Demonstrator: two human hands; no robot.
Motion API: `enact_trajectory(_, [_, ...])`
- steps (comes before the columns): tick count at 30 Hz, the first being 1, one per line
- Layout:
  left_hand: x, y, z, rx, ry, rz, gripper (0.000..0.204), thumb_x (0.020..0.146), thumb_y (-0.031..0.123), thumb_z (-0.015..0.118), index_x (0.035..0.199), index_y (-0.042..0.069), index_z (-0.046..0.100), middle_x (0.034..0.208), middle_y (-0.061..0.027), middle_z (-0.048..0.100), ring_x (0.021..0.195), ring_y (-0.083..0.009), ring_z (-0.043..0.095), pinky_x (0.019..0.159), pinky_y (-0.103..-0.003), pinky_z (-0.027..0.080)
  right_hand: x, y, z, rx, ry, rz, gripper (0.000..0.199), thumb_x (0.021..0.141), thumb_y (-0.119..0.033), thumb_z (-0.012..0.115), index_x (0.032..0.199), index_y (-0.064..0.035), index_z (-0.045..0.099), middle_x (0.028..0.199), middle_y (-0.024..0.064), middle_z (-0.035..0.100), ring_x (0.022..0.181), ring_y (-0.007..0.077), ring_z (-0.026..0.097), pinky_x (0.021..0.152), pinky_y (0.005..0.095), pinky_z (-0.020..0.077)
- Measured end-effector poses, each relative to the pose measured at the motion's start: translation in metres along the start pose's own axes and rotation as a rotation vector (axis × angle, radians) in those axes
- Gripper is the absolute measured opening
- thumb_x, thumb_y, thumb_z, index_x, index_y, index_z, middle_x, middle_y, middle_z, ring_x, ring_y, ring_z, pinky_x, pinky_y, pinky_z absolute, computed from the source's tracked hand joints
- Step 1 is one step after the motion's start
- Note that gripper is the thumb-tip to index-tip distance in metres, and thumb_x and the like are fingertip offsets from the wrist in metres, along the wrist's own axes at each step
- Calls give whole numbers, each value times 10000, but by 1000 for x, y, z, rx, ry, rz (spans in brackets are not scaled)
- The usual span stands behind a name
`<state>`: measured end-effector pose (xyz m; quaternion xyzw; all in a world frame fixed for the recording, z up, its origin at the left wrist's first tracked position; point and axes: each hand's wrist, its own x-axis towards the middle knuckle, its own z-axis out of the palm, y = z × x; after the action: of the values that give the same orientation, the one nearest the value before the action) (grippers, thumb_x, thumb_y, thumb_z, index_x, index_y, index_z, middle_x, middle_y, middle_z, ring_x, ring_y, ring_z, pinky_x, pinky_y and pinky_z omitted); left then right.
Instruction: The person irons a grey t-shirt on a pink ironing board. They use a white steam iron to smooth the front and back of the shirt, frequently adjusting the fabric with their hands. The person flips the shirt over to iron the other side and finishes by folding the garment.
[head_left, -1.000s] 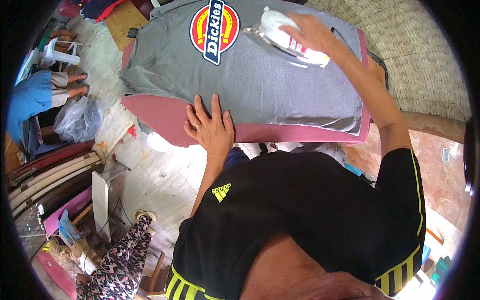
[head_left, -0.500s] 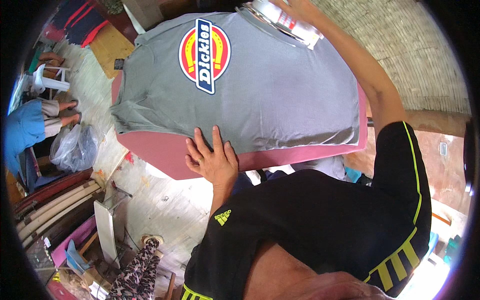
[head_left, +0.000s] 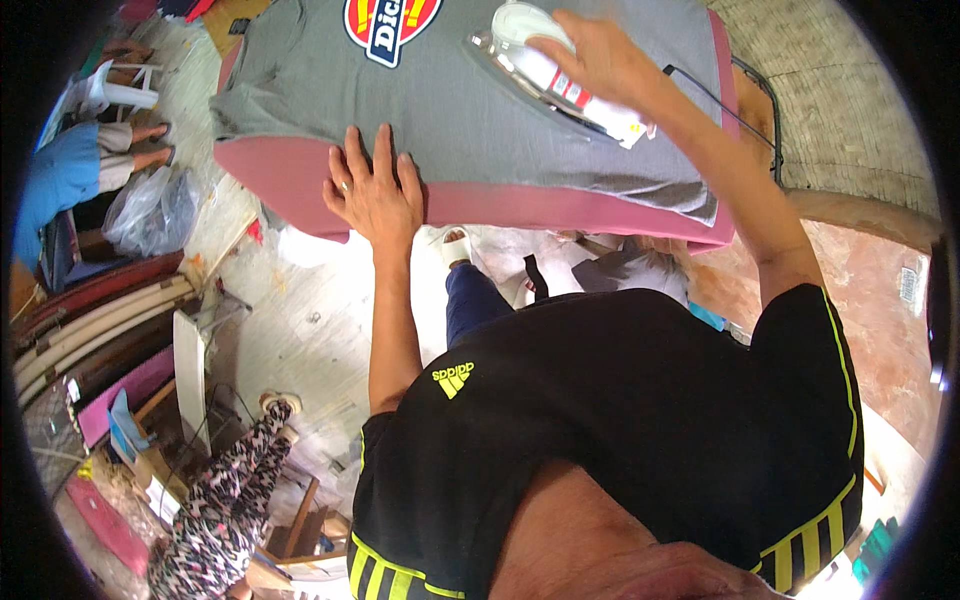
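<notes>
A grey T-shirt (head_left: 450, 120) with a colourful printed badge lies spread over a padded maroon ironing board (head_left: 560, 205). My right hand (head_left: 610, 62) is closed round the handle of a white and silver clothes iron (head_left: 530, 75), which rests on the right half of the shirt. Its black cord (head_left: 715, 98) runs off past the board's right end. My left hand (head_left: 378, 190) lies flat at the shirt's near edge, fingers spread, fingertips on the grey cloth and palm over the maroon padding. A ring shows on one finger.
A person in blue (head_left: 62, 180) sits at the left beside a clear plastic bag (head_left: 155, 212). Another person in patterned trousers (head_left: 225, 490) is at the lower left. Long rolls or boards (head_left: 110, 320) lean near a white panel (head_left: 192, 380). A woven wall surface (head_left: 850, 100) stands at the right.
My right hand has brought the iron nearer to me from the shirt's far edge. The board and shirt sit higher in the picture. My left hand stays flat at the near edge, slightly further left.
</notes>
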<state>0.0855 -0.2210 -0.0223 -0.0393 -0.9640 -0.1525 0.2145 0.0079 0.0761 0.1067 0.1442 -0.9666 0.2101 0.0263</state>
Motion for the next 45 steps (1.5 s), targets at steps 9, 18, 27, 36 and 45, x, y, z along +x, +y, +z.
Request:
enact_trajectory(9, [-7,-8,7,-48,106,-13,450,996,374,417,1370,179,577,1481,-59,495,1385,-342,393,1112,-533,221,-69,-59,17,56,-186,-231,427,986,-421,554,926,1,568,725,221,643,662,412,626,629,482,479])
enact_trajectory(18, [-8,-7,12,-3,137,-39,424,983,342,430,1336,188,607,1473,-23,512,1385,-301,407,1121,-509,231,-107,-35,10,59,-124,-212,440,981,-427,568,922,9,573,730,228,622,651,397,612,627,473,475])
enact_trajectory(27, [-10,-15,10,-166,228,-53,331,945,164,521,1247,118,651,1383,-64,584,1302,-306,500,1086,-499,302,-72,-66,29,59,11,-463,448,996,-429,543,921,11,585,658,191,637,560,347,615,558,447,478])
enact_trajectory(36, [1,-38,-4,-327,262,-143,238,901,156,589,1091,82,710,1207,-170,611,1130,-369,547,978,-453,417,-50,-97,34,65,-206,-223,432,974,-401,591,910,26,557,765,270,619,679,438,600,620,494,451])
enact_trajectory(45, [26,-33,-15,-116,147,-259,257,808,352,713,821,95,721,938,-135,623,919,-366,575,781,-470,469,-80,-91,23,211,-198,-18,381,977,-338,606,932,34,535,746,268,621,688,455,614,602,479,455])
